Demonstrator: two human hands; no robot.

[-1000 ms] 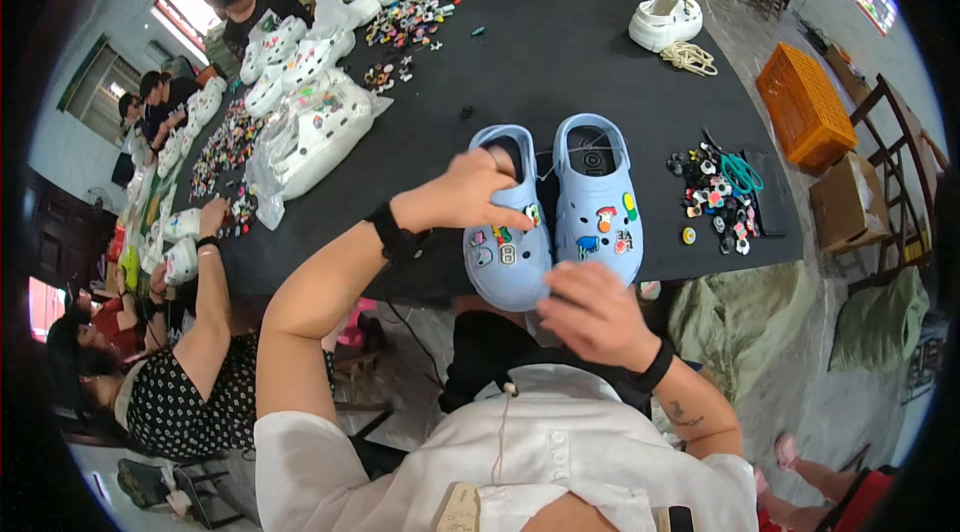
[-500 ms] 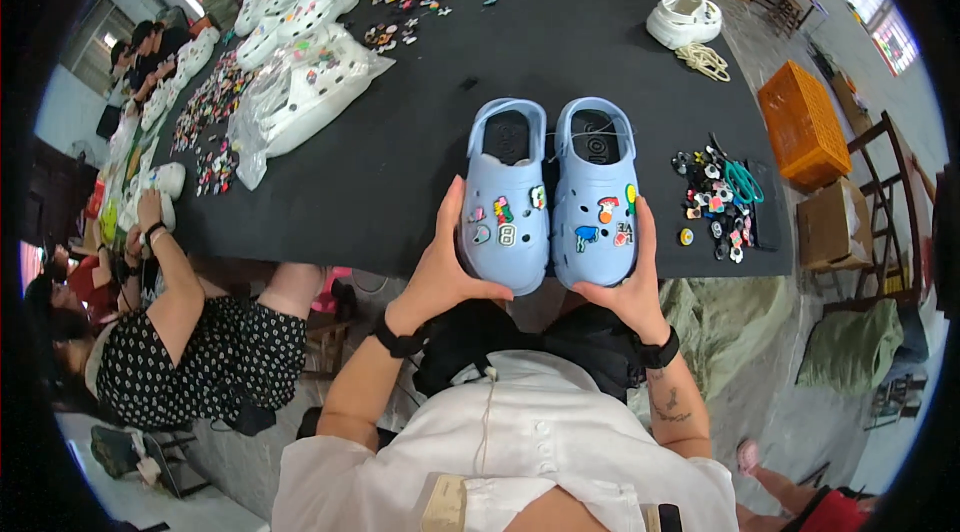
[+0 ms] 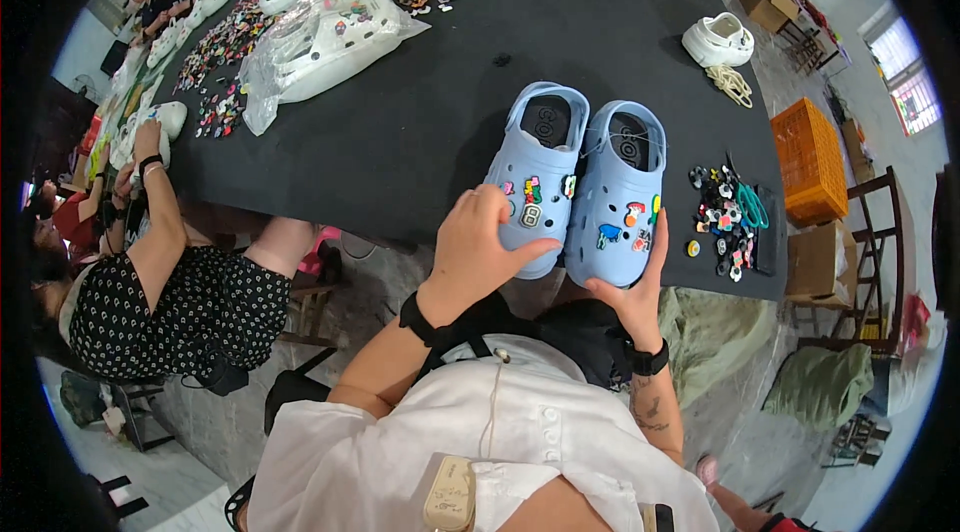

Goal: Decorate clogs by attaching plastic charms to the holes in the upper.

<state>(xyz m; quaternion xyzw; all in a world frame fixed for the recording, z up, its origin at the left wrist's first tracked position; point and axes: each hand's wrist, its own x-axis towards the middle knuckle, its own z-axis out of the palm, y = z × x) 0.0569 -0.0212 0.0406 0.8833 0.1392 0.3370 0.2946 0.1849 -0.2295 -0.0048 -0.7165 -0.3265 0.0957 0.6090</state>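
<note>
Black covering spreads over the bench [image 3: 400, 132], which stands on a grey floor [image 3: 345, 332] in a room with other people at work. Two light-blue clogs lie side by side at the near edge, toes toward the person: the left clog [image 3: 535, 157] and the right clog [image 3: 603, 187], both dotted with colourful charms. Whether their soles rest on the surface cannot be told. The left hand [image 3: 472, 247] clamps the left clog's toe, fingers bent on its outer upper and thumb across the front. The right hand [image 3: 635, 294] grips the right clog, thumb at the toe and fingers along its outer side.

Just right of the pair is a heap of loose charms [image 3: 722, 217] beside teal-handled scissors [image 3: 750, 208]. Farther off sit a white clog [image 3: 718, 39] and a cream cord bundle [image 3: 730, 85]. Leftward lies a clear plastic bag [image 3: 262, 97] around white footwear; near the left rim, a co-worker's hand [image 3: 147, 142] touches another white clog [image 3: 168, 118].
</note>
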